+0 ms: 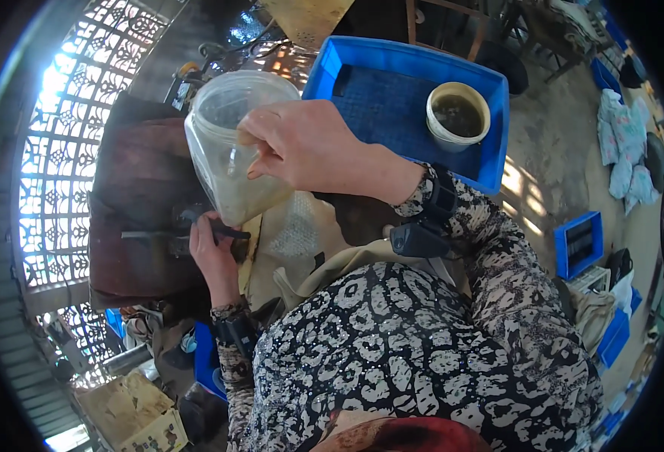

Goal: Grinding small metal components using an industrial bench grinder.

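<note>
A clear plastic jar [215, 162] with an open round mouth stands left of centre, with a cloudy, pale layer at its bottom. My right hand [305, 143] is in front of the jar's right side, thumb and fingers drawn together in a pinch. What lies between those fingertips is too small to make out. Below the jar, my left hand [213, 252] has its fingers curled by a short dark bar [232, 233]; its exact grip is partly hidden. A thin pale metal rod [151, 235] extends left of that hand over a dark reddish-brown surface [140, 173].
A blue tray [385, 102] sits beyond my right forearm, holding a white tub [449, 139] of dark liquid. Bubble wrap [294, 230] and beige cloth [339, 264] lie before me. A patterned lattice wall [61, 166] rises left; a smaller blue crate [579, 245] is on the floor right.
</note>
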Available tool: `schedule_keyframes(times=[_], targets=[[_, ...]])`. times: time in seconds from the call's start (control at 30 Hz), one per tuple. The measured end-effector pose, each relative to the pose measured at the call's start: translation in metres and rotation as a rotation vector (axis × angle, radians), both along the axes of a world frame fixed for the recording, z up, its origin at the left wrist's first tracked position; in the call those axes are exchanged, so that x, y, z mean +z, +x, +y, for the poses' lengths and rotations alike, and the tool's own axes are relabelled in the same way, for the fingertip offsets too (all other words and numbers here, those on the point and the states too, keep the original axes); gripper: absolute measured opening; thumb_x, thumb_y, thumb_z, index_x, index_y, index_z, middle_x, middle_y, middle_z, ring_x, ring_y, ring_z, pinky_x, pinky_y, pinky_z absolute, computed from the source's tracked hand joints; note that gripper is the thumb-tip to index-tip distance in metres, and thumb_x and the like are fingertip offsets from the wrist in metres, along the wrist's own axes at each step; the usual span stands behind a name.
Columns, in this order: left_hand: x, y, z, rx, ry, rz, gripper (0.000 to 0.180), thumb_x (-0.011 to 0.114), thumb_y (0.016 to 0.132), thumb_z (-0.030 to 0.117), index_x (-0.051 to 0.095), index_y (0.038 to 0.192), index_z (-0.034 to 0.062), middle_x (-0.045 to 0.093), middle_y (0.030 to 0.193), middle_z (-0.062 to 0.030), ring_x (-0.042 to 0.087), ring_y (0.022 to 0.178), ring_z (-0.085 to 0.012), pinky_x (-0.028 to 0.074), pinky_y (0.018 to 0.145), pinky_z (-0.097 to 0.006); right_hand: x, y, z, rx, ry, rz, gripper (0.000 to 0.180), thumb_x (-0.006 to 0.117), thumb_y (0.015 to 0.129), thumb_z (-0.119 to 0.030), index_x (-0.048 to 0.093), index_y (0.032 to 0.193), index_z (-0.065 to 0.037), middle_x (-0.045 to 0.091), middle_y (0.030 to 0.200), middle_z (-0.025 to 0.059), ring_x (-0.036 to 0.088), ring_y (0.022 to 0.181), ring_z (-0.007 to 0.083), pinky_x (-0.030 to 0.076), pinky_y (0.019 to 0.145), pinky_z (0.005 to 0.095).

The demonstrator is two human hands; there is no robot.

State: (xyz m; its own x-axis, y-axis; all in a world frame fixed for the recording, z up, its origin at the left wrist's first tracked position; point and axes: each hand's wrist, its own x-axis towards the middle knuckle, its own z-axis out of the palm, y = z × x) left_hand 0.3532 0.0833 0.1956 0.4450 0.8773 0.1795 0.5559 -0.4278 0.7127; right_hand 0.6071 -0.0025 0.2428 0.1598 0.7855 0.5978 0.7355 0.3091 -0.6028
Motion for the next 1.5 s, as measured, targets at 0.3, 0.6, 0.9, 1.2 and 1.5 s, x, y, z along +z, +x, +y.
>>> schedule_keyframes(times=[0.3, 0.6, 0.9, 1.2, 1.5], targets=[[-0.04, 0.036, 0.021, 0.069, -0.835, -0.762, 0.018, 0.052, 0.097, 0.017, 0.057, 0.107, 0.0023, 0.063, 0.102, -0.0083, 0.063, 0.093, -0.0211, 0.052, 0.076, -0.035, -0.043, 0.004, -0.023, -0.151, -0.013, 0.197, 0.033, 0.08, 0.071, -0.02, 0.058, 0.092, -0.006, 0.062, 0.075, 0.0068, 0.062, 0.069, 0.0265, 0.047, 0.059, 0.0354], [-0.039, 0.127, 0.032, -0.155, -0.926, -0.522, 0.019, 0.047, 0.101, 0.02, 0.059, 0.099, 0.006, 0.063, 0.096, -0.0055, 0.062, 0.084, -0.0128, 0.051, 0.066, -0.029, -0.08, 0.053, -0.063, -0.386, -0.153, 0.524, 0.034, 0.08, 0.074, -0.013, 0.059, 0.099, -0.003, 0.06, 0.081, 0.0037, 0.056, 0.074, 0.013, 0.047, 0.069, 0.0279], [-0.03, 0.194, 0.045, -0.283, -0.79, -0.292, 0.018, 0.054, 0.096, 0.029, 0.058, 0.089, 0.0131, 0.052, 0.075, 0.0041, 0.048, 0.061, -0.0066, 0.036, 0.049, -0.025, -0.122, 0.108, -0.08, -0.432, -0.069, 0.842, 0.031, 0.077, 0.08, -0.016, 0.058, 0.1, -0.003, 0.06, 0.089, 0.0006, 0.056, 0.077, 0.009, 0.047, 0.067, 0.0238], [-0.065, 0.206, 0.048, -0.204, -0.583, -0.137, 0.027, 0.053, 0.09, 0.022, 0.059, 0.075, 0.0002, 0.057, 0.064, -0.0094, 0.054, 0.052, -0.0183, 0.043, 0.045, -0.034, -0.141, 0.099, -0.095, -0.411, -0.129, 1.065, 0.035, 0.074, 0.082, -0.017, 0.057, 0.109, -0.005, 0.06, 0.087, 0.0017, 0.056, 0.072, 0.0087, 0.045, 0.059, 0.022], [-0.063, 0.202, 0.053, -0.199, -0.56, -0.198, 0.029, 0.053, 0.09, 0.025, 0.06, 0.075, 0.0012, 0.058, 0.062, -0.0099, 0.057, 0.052, -0.0195, 0.044, 0.046, -0.035, -0.115, 0.102, -0.083, -0.442, -0.177, 1.091, 0.033, 0.076, 0.08, -0.014, 0.058, 0.105, -0.004, 0.057, 0.081, -0.0006, 0.051, 0.065, 0.0056, 0.039, 0.051, 0.022]])
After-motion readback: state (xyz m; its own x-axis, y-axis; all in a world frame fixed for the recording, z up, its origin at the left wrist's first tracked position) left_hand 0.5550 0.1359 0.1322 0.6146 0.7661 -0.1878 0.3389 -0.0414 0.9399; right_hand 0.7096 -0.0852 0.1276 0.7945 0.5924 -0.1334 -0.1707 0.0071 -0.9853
